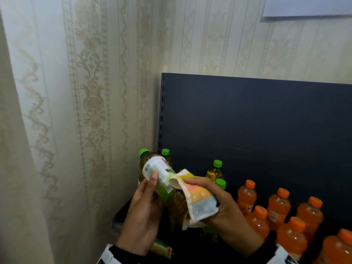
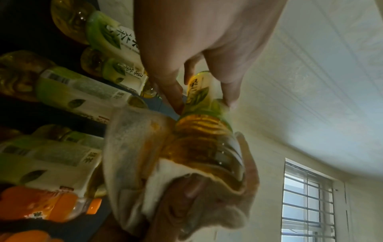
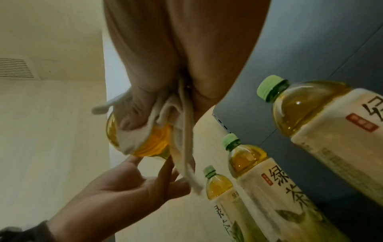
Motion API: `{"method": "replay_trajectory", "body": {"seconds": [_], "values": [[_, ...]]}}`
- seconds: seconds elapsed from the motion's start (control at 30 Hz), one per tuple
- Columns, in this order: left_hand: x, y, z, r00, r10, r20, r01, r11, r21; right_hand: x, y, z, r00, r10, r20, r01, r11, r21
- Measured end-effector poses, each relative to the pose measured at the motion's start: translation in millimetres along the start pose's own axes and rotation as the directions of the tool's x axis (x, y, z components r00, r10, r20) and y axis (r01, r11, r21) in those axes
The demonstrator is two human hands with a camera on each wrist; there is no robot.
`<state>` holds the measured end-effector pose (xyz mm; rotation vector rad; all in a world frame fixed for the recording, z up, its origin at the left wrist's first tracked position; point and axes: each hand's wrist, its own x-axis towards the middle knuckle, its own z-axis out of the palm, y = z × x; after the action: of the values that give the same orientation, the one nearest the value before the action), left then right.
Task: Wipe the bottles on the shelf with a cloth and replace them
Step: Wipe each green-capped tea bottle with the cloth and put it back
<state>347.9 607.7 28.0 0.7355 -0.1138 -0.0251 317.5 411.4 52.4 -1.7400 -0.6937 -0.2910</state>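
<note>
A green-capped tea bottle (image 1: 159, 174) is held tilted in front of the shelf, cap toward the upper left. My left hand (image 1: 144, 208) grips its labelled middle, thumb across the label. My right hand (image 1: 219, 204) holds a pastel striped cloth (image 1: 198, 197) wrapped round the bottle's lower body. In the left wrist view the cloth (image 2: 132, 157) covers the bottle (image 2: 199, 131) base below my left fingers (image 2: 172, 91). The right wrist view shows the cloth (image 3: 145, 132) pressed on the amber bottle (image 3: 153, 144).
Other green tea bottles (image 1: 216, 169) stand at the left of the dark shelf (image 1: 266, 121). Several orange drink bottles (image 1: 279, 201) fill the right side. A patterned wall (image 1: 85, 92) runs close along the left. One more bottle (image 1: 162, 248) lies low under my left wrist.
</note>
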Motion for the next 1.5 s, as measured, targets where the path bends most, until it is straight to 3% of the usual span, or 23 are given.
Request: {"method": "replay_trajectory", "body": {"seconds": [0.23, 0.4, 0.6, 0.73, 0.97, 1.1, 1.23, 1.37, 1.5], "values": [[6, 1, -1, 1.0, 0.018, -0.008, -0.017, 0.998, 0.059, -2, 11, -5, 1.0, 0.018, -0.022, -0.018, 1.0, 0.004], [6, -12, 1, 1.0, 0.025, -0.009, -0.024, 0.997, 0.071, -3, 11, -3, 0.987, 0.151, 0.054, -0.155, 0.985, 0.076], [-4, -26, 11, 0.979, 0.057, 0.196, -0.122, 0.933, 0.339, 9, 19, 14, 0.979, 0.204, -0.015, -0.193, 0.944, 0.268], [1, -19, 6, 0.965, 0.082, 0.251, -0.19, 0.875, 0.446, 12, 15, 8, 0.974, 0.227, -0.028, -0.208, 0.932, 0.297], [6, -24, 6, 0.966, 0.029, 0.259, -0.133, 0.91, 0.394, 35, -4, -8, 0.947, 0.266, -0.182, -0.169, 0.891, 0.422], [7, -27, 6, 0.969, -0.071, 0.237, -0.02, 0.933, 0.359, 50, -17, -29, 0.96, 0.265, -0.095, -0.222, 0.92, 0.324], [8, -20, 3, 0.937, -0.211, 0.279, 0.093, 0.919, 0.384, 57, -26, -44, 0.964, 0.265, -0.024, -0.246, 0.922, 0.299], [6, -24, 8, 0.937, -0.242, 0.253, 0.114, 0.893, 0.435, 58, -26, -43, 0.963, 0.226, -0.149, -0.176, 0.94, 0.292], [1, -18, 17, 0.929, -0.176, 0.327, -0.053, 0.808, 0.587, 65, -30, -48, 0.926, 0.169, -0.337, -0.09, 0.967, 0.239]]}}
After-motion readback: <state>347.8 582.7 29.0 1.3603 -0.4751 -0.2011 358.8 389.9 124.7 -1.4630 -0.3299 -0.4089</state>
